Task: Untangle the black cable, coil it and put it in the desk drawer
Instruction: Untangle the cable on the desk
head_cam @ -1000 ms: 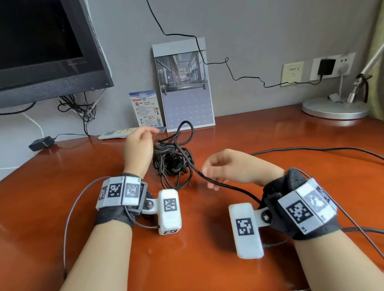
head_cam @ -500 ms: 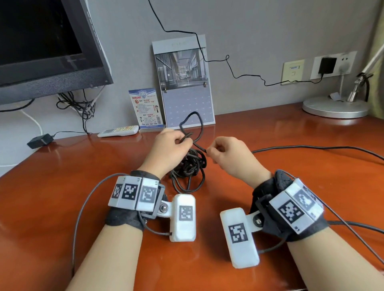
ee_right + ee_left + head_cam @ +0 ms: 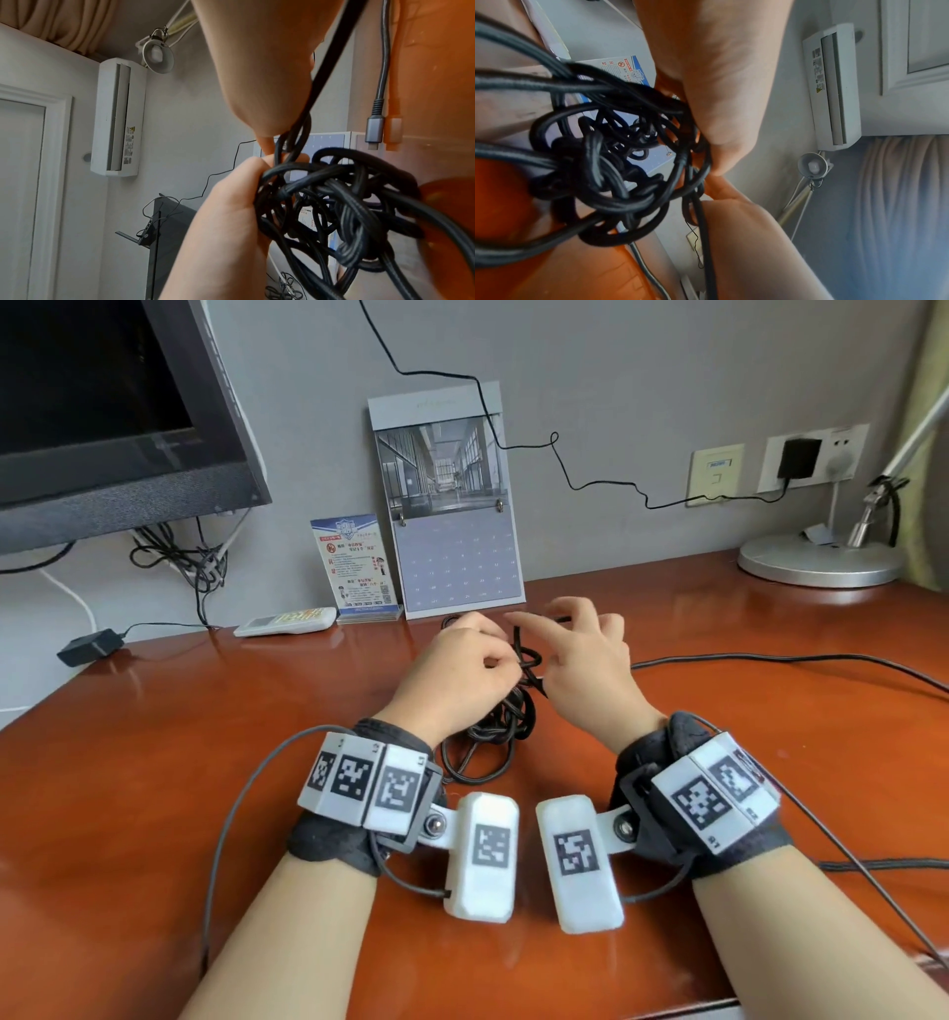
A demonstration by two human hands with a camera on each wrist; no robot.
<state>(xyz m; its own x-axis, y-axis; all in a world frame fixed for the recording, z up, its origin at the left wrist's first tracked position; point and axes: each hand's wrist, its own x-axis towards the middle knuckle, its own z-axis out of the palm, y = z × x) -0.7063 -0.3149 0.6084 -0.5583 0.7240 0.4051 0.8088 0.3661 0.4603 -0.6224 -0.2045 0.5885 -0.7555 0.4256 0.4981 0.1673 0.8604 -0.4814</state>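
The black cable (image 3: 506, 729) is a knotted tangle on the red-brown desk (image 3: 154, 788), partly lifted between my hands; one strand runs off to the right (image 3: 770, 657). My left hand (image 3: 493, 654) grips strands at the top of the tangle, seen close in the left wrist view, where the tangle (image 3: 608, 162) hangs from the left hand (image 3: 700, 146). My right hand (image 3: 544, 660) pinches a strand beside it, index finger stretched out. The right wrist view shows the right hand (image 3: 270, 142) pinching two strands above the cable knot (image 3: 334, 203). No drawer is in view.
A calendar (image 3: 452, 505) and a small card (image 3: 357, 567) stand against the wall behind the hands. A remote (image 3: 285, 622) lies to the left under the monitor (image 3: 102, 403); a lamp base (image 3: 821, 559) sits far right. A grey plug (image 3: 375, 130) lies on the desk.
Both hands have come together over the tangle and moved slightly towards the calendar. The tall loop that stood above the hands has been pulled down between them.
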